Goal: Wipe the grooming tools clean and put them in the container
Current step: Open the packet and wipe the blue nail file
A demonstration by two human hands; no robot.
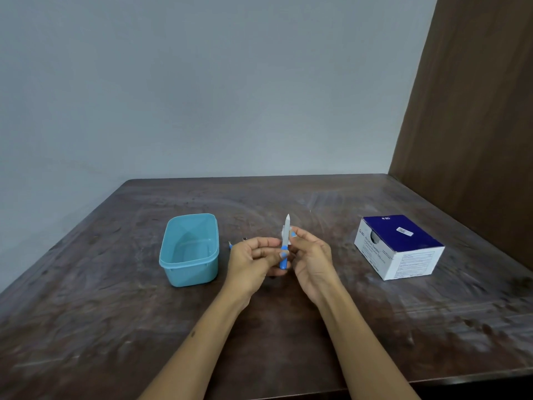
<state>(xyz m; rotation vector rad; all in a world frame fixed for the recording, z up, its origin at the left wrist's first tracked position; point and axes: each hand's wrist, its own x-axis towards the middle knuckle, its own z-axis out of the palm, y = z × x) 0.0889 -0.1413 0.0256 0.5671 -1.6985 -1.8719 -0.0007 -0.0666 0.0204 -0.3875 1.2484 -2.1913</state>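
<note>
2 bare forearms are seen reaching in from the near edge over a dark brown wooden table [288, 342] whose surface is worn, streaked and dully reflective. The left hand [253, 256] is held with the palm turned toward the right, its fingers curled, and the blue plastic handle of a slim nail file with a pale, pointed blade [285, 243] is pinched between its thumb and fingertips. The file is held nearly upright, tip upward, above the table and between the 2 hands. The right hand [310, 255] is raised just beside it, palm facing left, and its fingertips are closed around the lower part of the blade; a small pale piece, possibly a wipe, appears to be pressed there, though it is too small to be identified.

Just behind the left hand, small parts of other tools [237, 243] are visible on the table, a blue tip and a dark end, mostly hidden. To the left, near the hand, a light blue rectangular plastic container with rounded corners [189, 272] is set on the table, open at the top. Well apart to the right, a white and dark blue cardboard box with printed text [399, 246] is placed, a round opening showing in its side. Beyond, a plain grey-blue wall [202, 82] is seen, with a brown wood-grain panel [476, 111] at the right.
</note>
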